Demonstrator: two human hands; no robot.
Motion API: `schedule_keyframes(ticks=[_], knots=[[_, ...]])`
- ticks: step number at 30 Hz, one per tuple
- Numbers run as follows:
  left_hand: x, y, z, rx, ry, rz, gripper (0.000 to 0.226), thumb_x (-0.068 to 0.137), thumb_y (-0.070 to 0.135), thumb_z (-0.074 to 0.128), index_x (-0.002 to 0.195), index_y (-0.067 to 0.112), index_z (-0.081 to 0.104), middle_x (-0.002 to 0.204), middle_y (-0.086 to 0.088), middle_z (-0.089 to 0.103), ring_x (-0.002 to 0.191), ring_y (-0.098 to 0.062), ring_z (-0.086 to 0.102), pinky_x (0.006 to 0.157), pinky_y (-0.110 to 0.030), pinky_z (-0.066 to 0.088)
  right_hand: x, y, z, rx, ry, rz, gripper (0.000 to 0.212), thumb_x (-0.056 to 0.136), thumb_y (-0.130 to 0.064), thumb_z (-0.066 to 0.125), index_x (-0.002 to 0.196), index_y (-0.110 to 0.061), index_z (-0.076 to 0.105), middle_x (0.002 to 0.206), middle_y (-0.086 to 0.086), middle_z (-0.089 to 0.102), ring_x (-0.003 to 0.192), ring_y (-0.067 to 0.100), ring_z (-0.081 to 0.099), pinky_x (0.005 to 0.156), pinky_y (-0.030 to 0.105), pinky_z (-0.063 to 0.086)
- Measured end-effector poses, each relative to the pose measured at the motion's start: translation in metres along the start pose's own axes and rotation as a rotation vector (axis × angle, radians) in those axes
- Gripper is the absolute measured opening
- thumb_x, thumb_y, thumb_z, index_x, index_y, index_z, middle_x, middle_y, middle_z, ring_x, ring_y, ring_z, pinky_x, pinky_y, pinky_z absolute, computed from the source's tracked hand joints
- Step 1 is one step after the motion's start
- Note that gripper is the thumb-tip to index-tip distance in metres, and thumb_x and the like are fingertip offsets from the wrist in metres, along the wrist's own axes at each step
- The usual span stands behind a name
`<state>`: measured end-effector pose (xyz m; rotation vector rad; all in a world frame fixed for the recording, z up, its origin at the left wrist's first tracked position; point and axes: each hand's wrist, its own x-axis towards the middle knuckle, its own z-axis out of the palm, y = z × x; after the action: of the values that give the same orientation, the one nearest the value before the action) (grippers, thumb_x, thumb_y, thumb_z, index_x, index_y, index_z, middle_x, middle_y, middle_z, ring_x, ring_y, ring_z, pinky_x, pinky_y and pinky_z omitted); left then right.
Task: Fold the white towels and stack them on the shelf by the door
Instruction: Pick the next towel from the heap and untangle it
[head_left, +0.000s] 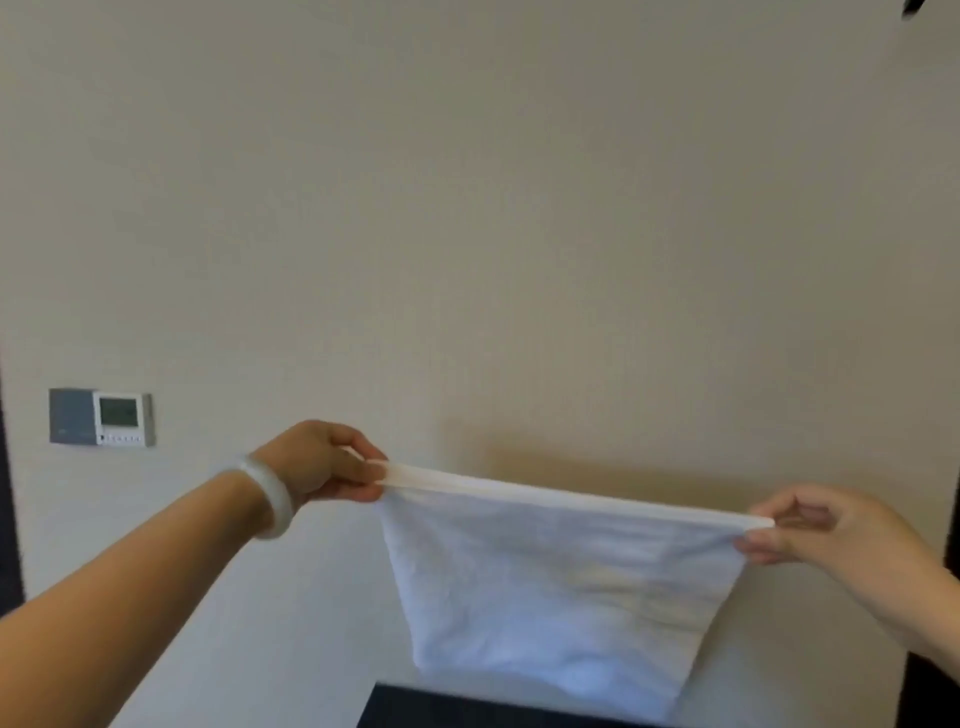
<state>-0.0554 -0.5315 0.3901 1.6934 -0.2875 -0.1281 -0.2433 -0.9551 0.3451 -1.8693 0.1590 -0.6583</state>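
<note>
A white towel (556, 587) hangs stretched in the air in front of a beige wall, its top edge pulled taut between my hands. My left hand (322, 462) pinches the upper left corner; a pale bangle sits on that wrist. My right hand (810, 525) pinches the upper right corner. The towel looks doubled over and narrows toward its lower edge, which hangs just above a dark surface. No shelf or door shows in the head view.
A wall thermostat panel (102, 417) is mounted at the left. A dark surface (395, 709) shows at the bottom under the towel. Dark vertical edges (8, 519) run along the far left and the lower right.
</note>
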Motion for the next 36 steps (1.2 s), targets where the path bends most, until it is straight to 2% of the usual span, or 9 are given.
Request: schedule_keyframes(ticks=[3,8,11,18,24,26,29,31,36], knots=[[-0.034,-0.109,0.013,0.06,0.0,-0.092,0.017,0.076,-0.026,0.063,0.075,-0.01,0.065,0.069,-0.025,0.064,0.055,-0.026,0.068,0.053,-0.029,0.059,-0.057,0.075,0.029,-0.084,-0.028,0.192,0.02,0.061,0.014,0.081,0.075,0.004,0.07,0.075,0.015,0.075,0.058,0.007,0.068,0.058,0.009,0.049],[-0.108,-0.267,0.047,0.229,0.021,-0.286,0.013,0.078,-0.018,0.069,0.075,-0.005,0.068,0.064,-0.024,0.066,0.061,-0.035,0.071,0.053,-0.025,0.058,-0.161,0.189,0.063,-0.266,-0.162,0.521,0.018,0.069,0.005,0.083,0.075,-0.011,0.076,0.081,-0.001,0.076,0.075,0.01,0.073,0.083,0.036,0.057],[-0.145,-0.305,0.054,0.287,0.031,-0.338,0.009,0.081,-0.011,0.07,0.079,-0.002,0.069,0.071,-0.024,0.069,0.065,-0.032,0.072,0.055,-0.022,0.057,-0.206,0.219,0.065,-0.378,-0.226,0.584,0.02,0.072,-0.005,0.083,0.079,-0.022,0.076,0.092,-0.009,0.075,0.082,0.001,0.07,0.084,0.026,0.054],[-0.19,-0.336,0.048,0.785,-0.196,-0.261,0.01,0.086,0.018,0.073,0.086,0.026,0.066,0.091,0.002,0.06,0.075,-0.009,0.061,0.071,-0.011,0.047,-0.255,0.23,0.06,-0.688,-0.377,0.419,0.023,0.078,-0.02,0.08,0.081,-0.037,0.065,0.108,-0.025,0.056,0.102,-0.007,0.052,0.083,0.013,0.04],[-0.188,-0.336,0.074,1.058,-0.317,0.267,0.029,0.082,0.031,0.075,0.109,0.033,0.065,0.123,0.015,0.044,0.114,-0.003,0.038,0.101,-0.023,0.035,-0.242,0.213,0.086,-0.934,-0.452,0.123,0.025,0.092,-0.049,0.059,0.116,-0.048,0.057,0.123,-0.036,0.036,0.121,-0.014,0.022,0.11,0.02,0.023],[-0.177,-0.33,0.091,1.037,-0.457,0.234,0.024,0.09,0.031,0.067,0.114,0.032,0.062,0.121,0.016,0.045,0.113,-0.003,0.042,0.104,-0.023,0.038,-0.235,0.21,0.105,-0.893,-0.506,0.093,0.037,0.096,-0.047,0.054,0.133,-0.045,0.049,0.136,-0.032,0.031,0.132,-0.01,0.02,0.116,0.024,0.019],[-0.164,-0.327,0.1,0.995,-0.559,0.124,0.01,0.094,0.026,0.061,0.096,0.035,0.057,0.105,0.015,0.05,0.095,-0.004,0.052,0.089,-0.02,0.046,-0.231,0.213,0.125,-0.844,-0.597,0.159,0.045,0.1,-0.045,0.049,0.144,-0.045,0.038,0.154,-0.025,0.023,0.141,-0.003,0.017,0.118,0.026,0.014],[-0.166,-0.329,0.094,0.998,-0.611,0.112,0.014,0.094,0.025,0.061,0.088,0.036,0.054,0.096,0.017,0.05,0.086,-0.002,0.053,0.08,-0.015,0.044,-0.237,0.213,0.122,-0.806,-0.592,0.189,0.042,0.099,-0.046,0.05,0.14,-0.047,0.042,0.152,-0.027,0.024,0.135,-0.009,0.016,0.116,0.023,0.015],[-0.188,-0.325,0.072,0.853,-0.787,0.024,0.007,0.09,0.04,0.065,0.087,0.034,0.066,0.1,0.014,0.057,0.089,-0.002,0.058,0.087,-0.018,0.049,-0.248,0.195,0.109,-0.902,-0.768,0.15,0.035,0.098,-0.056,0.039,0.13,-0.047,0.052,0.136,-0.034,0.028,0.124,-0.014,0.023,0.113,0.018,0.019]])
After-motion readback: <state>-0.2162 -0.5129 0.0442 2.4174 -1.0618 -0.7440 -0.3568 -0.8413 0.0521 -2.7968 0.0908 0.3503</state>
